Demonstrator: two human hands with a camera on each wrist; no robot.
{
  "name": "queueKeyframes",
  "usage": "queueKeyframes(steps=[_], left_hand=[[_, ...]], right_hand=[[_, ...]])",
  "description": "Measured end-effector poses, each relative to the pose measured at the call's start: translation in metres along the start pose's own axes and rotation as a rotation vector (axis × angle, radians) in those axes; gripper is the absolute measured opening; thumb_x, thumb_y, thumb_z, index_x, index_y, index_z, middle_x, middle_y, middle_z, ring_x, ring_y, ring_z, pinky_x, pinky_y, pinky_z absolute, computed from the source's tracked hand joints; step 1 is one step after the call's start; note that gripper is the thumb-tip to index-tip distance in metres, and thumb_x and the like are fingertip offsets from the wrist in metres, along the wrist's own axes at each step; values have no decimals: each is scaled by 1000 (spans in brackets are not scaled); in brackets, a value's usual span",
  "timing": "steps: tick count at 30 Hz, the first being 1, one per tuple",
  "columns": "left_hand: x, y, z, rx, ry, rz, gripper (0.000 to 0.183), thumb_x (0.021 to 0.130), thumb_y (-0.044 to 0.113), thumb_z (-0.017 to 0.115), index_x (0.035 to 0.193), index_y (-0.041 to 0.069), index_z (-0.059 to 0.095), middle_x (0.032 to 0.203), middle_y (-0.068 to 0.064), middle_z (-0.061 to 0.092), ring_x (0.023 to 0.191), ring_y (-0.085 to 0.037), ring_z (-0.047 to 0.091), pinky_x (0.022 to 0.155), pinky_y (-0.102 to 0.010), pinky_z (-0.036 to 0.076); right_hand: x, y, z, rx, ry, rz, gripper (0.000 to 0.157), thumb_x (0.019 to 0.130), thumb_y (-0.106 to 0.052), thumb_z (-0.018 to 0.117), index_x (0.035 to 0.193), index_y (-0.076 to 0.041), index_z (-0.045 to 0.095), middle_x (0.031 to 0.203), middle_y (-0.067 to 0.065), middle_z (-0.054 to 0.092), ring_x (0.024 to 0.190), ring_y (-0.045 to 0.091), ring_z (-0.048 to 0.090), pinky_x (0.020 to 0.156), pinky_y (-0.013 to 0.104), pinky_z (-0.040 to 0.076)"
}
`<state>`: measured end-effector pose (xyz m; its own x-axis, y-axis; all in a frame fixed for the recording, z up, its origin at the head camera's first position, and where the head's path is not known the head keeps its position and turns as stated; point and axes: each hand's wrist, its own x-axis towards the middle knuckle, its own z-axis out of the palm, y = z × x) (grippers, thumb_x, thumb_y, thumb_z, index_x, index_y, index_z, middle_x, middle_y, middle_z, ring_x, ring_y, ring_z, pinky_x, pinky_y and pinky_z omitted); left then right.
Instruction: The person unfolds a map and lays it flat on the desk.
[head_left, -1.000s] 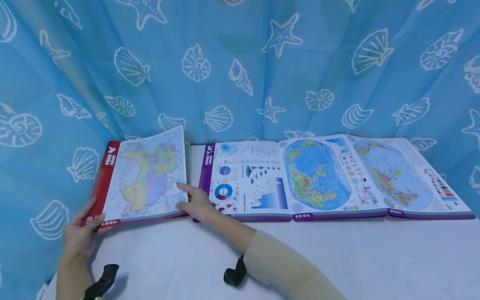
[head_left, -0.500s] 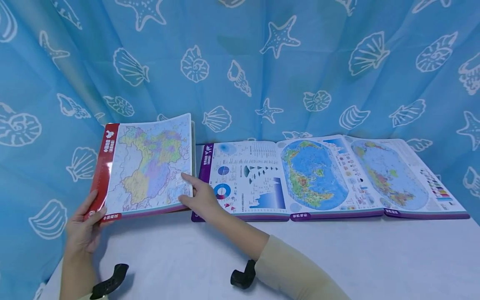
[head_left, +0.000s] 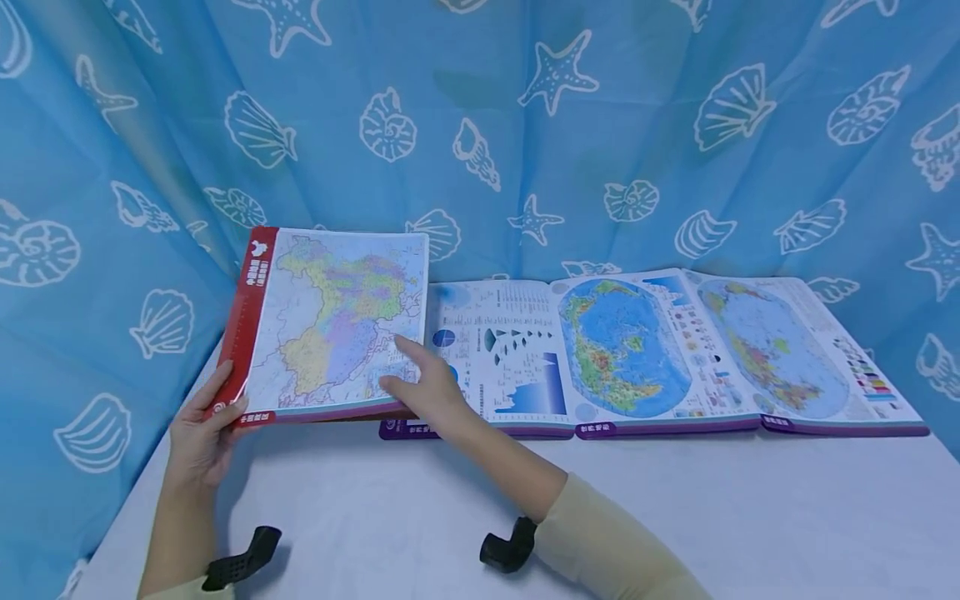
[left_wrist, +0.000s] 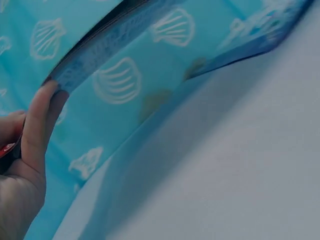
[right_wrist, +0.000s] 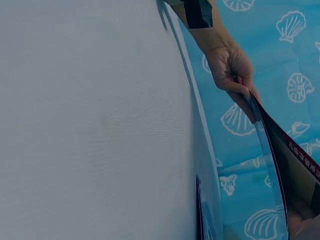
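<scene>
A folded map [head_left: 337, 325] with a red left border, its pastel country map facing up, is raised and tilted above the table. My left hand [head_left: 202, 429] grips its lower left corner, thumb on top; in the left wrist view the left hand's fingers [left_wrist: 37, 125] support it from below. My right hand [head_left: 431, 387] holds the right edge, thumb and index finger on the printed face, its other fingers hidden beneath. A second map [head_left: 622, 350], purple-edged and with world maps and charts, lies unfolded to the right. The raised map covers its left end.
The white-covered table [head_left: 600, 508] extends in front of both maps. Behind it hangs a blue curtain [head_left: 480, 108] with white shells and starfish. A black wrist mount [head_left: 243, 562] sits on the left forearm and another black mount [head_left: 510, 546] on the right.
Both hands have lifted the red-bordered map and carried it right, so it now overlaps the left end of the purple-edged map. The purple-edged map stays in place.
</scene>
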<state>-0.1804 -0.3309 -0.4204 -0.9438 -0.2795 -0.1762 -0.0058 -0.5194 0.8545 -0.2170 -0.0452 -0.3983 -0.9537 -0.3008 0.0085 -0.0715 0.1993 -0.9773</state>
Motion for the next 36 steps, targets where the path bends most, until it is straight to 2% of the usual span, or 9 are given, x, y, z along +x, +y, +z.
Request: queueKeyframes(steps=[2,8,13,17,21,25,32,36], left_hand=[[0,-3,7,22,-10,-25,57,89,2,60,137,30,47,129,9,40,104,-10,56,68,-24,57],[-2,-13,26,108,21,-58,61,88,8,65,139,33,44,132,11,39,116,-12,44,72,-22,56],[-6,-22,42,156,12,-54,61,88,11,65,141,32,43,135,9,37,117,-12,45,73,-22,56],[-9,-32,55,177,-14,-81,62,90,13,63,143,34,39,138,8,35,119,-12,44,74,-23,56],[-11,-44,64,189,-58,-114,62,92,13,59,145,35,36,142,5,32,121,-15,44,76,-25,56],[-13,-53,73,191,-97,-121,62,94,12,57,146,35,34,146,3,29,122,-17,44,78,-27,56],[-21,-69,90,153,-124,-132,61,95,6,55,146,31,35,144,0,33,114,-18,56,80,-31,56],[-25,-78,100,143,-133,-131,60,95,5,54,146,30,35,143,-1,34,115,-20,56,79,-32,56]], right_hand=[[-2,1,-4,-7,11,14,62,89,-21,65,145,-14,38,150,1,38,140,19,30,114,36,28],[-5,7,-20,-19,44,19,61,90,-16,64,145,-15,39,150,1,38,141,20,29,115,37,25],[-7,14,-36,-42,57,16,60,90,-16,64,144,-18,40,150,0,38,141,20,29,115,40,25],[-10,21,-53,-17,86,21,58,89,-14,64,143,-18,42,148,-1,40,141,21,29,116,43,23],[-15,26,-69,8,108,54,58,88,-14,65,142,-20,44,148,-2,40,142,21,27,117,45,20],[-19,30,-82,-27,110,66,58,89,-15,65,142,-21,43,149,-1,39,142,23,25,117,47,18],[-25,39,-105,-22,93,86,59,90,-12,64,144,-17,41,151,2,36,143,25,22,116,48,18],[-31,43,-119,-24,88,85,59,90,-11,62,144,-15,40,152,4,34,144,26,20,116,52,17]])
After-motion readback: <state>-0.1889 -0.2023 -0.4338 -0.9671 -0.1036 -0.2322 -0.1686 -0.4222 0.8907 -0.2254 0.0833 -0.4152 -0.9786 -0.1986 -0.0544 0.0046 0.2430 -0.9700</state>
